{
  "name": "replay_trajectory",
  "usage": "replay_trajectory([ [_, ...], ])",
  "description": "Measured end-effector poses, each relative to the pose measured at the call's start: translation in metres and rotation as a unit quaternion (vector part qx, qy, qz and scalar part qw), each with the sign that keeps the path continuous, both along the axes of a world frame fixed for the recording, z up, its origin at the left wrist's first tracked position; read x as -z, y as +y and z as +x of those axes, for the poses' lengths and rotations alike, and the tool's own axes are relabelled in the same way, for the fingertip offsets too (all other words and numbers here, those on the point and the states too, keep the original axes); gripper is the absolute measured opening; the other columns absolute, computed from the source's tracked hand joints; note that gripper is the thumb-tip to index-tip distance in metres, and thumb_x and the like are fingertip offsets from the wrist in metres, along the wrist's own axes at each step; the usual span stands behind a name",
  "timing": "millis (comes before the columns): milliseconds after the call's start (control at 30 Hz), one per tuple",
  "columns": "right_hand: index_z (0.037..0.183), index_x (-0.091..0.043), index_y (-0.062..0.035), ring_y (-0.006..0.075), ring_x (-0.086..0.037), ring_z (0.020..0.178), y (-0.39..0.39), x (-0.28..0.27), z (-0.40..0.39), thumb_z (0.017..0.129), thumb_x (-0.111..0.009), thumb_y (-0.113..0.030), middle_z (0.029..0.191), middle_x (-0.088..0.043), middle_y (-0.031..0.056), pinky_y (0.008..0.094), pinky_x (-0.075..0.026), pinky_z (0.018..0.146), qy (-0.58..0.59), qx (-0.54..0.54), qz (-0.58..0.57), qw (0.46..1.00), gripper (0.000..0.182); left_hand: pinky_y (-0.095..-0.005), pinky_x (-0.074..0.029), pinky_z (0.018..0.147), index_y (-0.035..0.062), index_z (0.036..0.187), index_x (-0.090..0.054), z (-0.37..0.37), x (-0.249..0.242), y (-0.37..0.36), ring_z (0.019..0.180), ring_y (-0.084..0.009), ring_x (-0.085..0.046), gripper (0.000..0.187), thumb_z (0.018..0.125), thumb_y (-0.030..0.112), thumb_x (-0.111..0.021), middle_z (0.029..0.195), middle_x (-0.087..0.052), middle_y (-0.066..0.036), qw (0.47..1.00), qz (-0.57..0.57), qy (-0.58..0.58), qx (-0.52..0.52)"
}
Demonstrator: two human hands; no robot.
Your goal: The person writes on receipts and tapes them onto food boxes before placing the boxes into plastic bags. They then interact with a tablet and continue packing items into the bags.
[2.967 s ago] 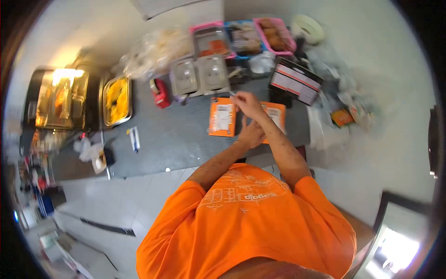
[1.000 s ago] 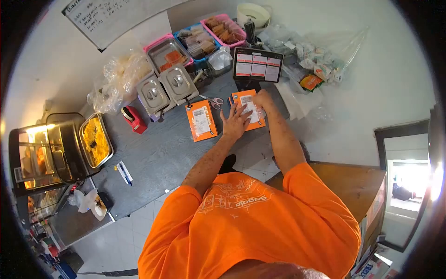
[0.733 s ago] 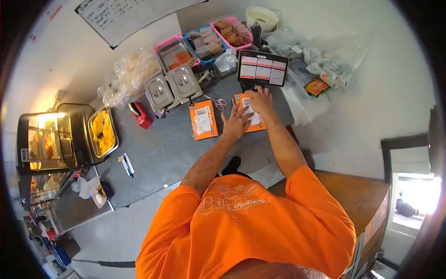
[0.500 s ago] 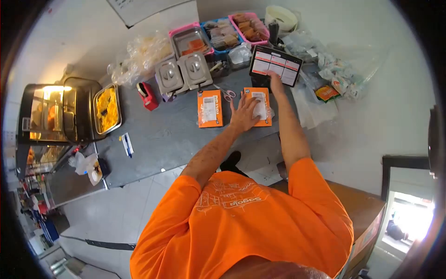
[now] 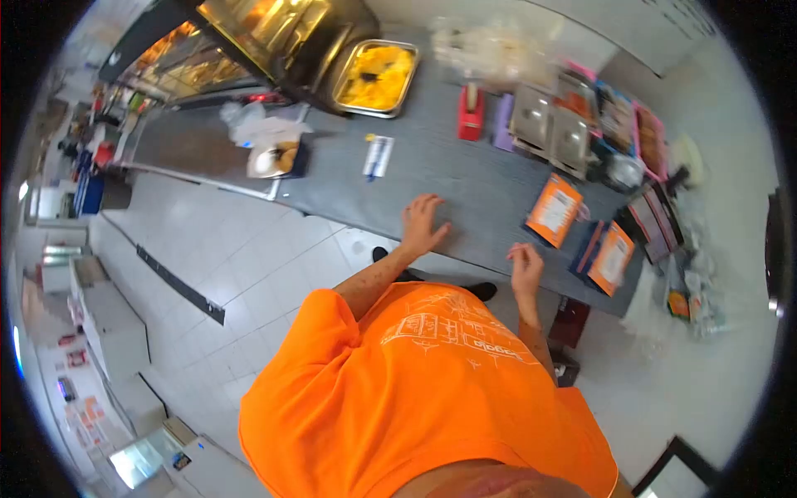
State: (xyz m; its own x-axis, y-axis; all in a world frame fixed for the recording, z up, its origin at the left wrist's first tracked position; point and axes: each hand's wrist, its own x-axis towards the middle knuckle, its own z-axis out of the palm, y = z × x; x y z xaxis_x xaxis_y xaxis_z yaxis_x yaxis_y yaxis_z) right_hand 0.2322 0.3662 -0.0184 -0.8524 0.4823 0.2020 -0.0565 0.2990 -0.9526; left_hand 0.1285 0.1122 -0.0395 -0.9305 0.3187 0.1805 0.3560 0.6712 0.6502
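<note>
Fingers (image 5: 427, 203) of left hand (image 5: 420, 226) spread flat on grey counter (image 5: 465, 178); right hand (image 5: 525, 267) loosely curled, empty. 2 orange packets (image 5: 554, 210) well right; blue-white pen pack (image 5: 378, 156) beyond.

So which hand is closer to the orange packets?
The right hand. It hangs at the counter edge, just short of the nearest orange packet. The left hand lies flat on the counter farther away, toward the pen.

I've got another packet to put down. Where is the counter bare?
Bare grey counter lies between the left hand, the pen packet and the nearer orange packet. It is crowded beyond the red tape dispenser: lidded steel pans, trays and a tablet.
</note>
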Motion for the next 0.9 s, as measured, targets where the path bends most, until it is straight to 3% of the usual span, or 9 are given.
replay_trajectory([
  [67,0.091,-0.065,-0.0006,0.0151,-0.059,0.068,-0.058,0.009,-0.024,0.090,-0.059,-0.014,0.072,-0.061,0.0075,0.0281,-0.046,0.064,-0.175,-0.223,0.018,0.959,0.014,-0.0496,-0.029,0.103,0.0076,0.125,-0.050,-0.027,0.027,-0.098,0.125,-0.0335,-0.043,0.059,0.074,0.028,-0.072,0.129,-0.051,-0.014,0.988,0.002,0.074,-0.139],
  [200,0.096,-0.066,-0.0001,0.0162,-0.063,0.074,-0.174,-0.009,-0.090,0.089,-0.061,-0.016,0.076,-0.064,0.0095,0.0280,-0.048,0.066,-0.186,-0.314,0.059,0.929,0.018,-0.0499,-0.031,0.101,0.0058,0.126,-0.051,-0.118,-0.009,-0.295,0.124,-0.0354,-0.042,0.057,0.080,0.034,-0.068,0.132,-0.049,-0.017,0.887,-0.086,0.211,-0.401],
  [367,0.111,-0.061,-0.0018,0.0268,-0.060,0.102,-0.286,-0.038,-0.180,0.088,-0.063,-0.020,0.109,-0.060,0.0147,0.0365,-0.048,0.086,-0.088,-0.375,0.156,0.910,0.029,-0.0504,-0.029,0.102,0.0145,0.133,-0.049,-0.232,-0.103,-0.419,0.128,-0.0296,-0.042,0.051,0.090,0.040,-0.057,0.136,-0.050,-0.011,0.901,-0.176,0.265,-0.294],
  [467,0.117,-0.058,-0.0042,0.0332,-0.049,0.117,-0.350,-0.047,-0.229,0.089,-0.061,-0.020,0.119,-0.055,0.0170,0.0408,-0.040,0.100,0.004,-0.348,0.182,0.920,0.033,-0.0485,-0.035,0.098,0.0145,0.120,-0.063,-0.281,-0.086,-0.457,0.118,-0.0266,-0.054,0.043,0.091,0.045,-0.055,0.122,-0.062,-0.010,0.973,-0.153,0.065,-0.160],
  [533,0.118,-0.058,-0.0047,0.0339,-0.047,0.119,-0.386,-0.045,-0.262,0.089,-0.060,-0.021,0.118,-0.055,0.0171,0.0412,-0.038,0.102,0.037,-0.325,0.191,0.925,0.033,-0.0461,-0.043,0.092,0.0124,0.095,-0.073,-0.302,-0.068,-0.472,0.103,-0.0278,-0.064,0.042,0.087,0.051,-0.058,0.101,-0.070,-0.013,0.928,-0.170,-0.303,-0.133],
  [600,0.123,-0.056,-0.0028,0.0368,-0.045,0.123,-0.420,-0.036,-0.284,0.088,-0.061,-0.027,0.126,-0.053,0.0197,0.0417,-0.036,0.105,-0.019,-0.318,0.211,0.924,0.043,-0.0452,-0.048,0.086,0.0113,0.076,-0.074,-0.284,-0.039,-0.483,0.089,-0.0302,-0.068,0.040,0.080,0.051,-0.067,0.086,-0.071,-0.014,0.899,-0.119,-0.406,-0.110],
  [667,0.125,-0.054,-0.0009,0.0379,-0.044,0.125,-0.457,-0.013,-0.295,0.086,-0.062,-0.029,0.129,-0.051,0.0217,0.0417,-0.035,0.106,-0.134,-0.357,0.142,0.914,0.048,-0.0440,-0.046,0.091,0.0110,0.084,-0.073,-0.250,0.010,-0.492,0.098,-0.0298,-0.065,0.038,0.075,0.048,-0.072,0.100,-0.069,-0.016,0.945,-0.059,-0.292,-0.134],
  [767,0.128,-0.054,-0.0010,0.0380,-0.046,0.125,-0.506,0.025,-0.295,0.084,-0.063,-0.034,0.133,-0.050,0.0242,0.0410,-0.036,0.105,-0.244,-0.303,0.095,0.916,0.056,-0.0433,-0.040,0.098,0.0112,0.120,-0.062,-0.194,0.044,-0.472,0.115,-0.0356,-0.053,0.058,0.073,0.043,-0.075,0.129,-0.054,-0.020,0.949,-0.105,0.105,-0.279],
  [900,0.126,-0.056,0.0001,0.0375,-0.060,0.110,-0.514,0.077,-0.288,0.085,-0.062,-0.032,0.117,-0.062,0.0243,0.0411,-0.046,0.094,-0.188,-0.151,0.154,0.958,0.052,-0.0412,-0.047,0.090,0.0004,0.121,-0.059,-0.172,0.041,-0.446,0.103,-0.0326,-0.061,0.058,0.077,0.035,-0.075,0.113,-0.062,-0.021,0.937,0.091,-0.081,-0.327],
])
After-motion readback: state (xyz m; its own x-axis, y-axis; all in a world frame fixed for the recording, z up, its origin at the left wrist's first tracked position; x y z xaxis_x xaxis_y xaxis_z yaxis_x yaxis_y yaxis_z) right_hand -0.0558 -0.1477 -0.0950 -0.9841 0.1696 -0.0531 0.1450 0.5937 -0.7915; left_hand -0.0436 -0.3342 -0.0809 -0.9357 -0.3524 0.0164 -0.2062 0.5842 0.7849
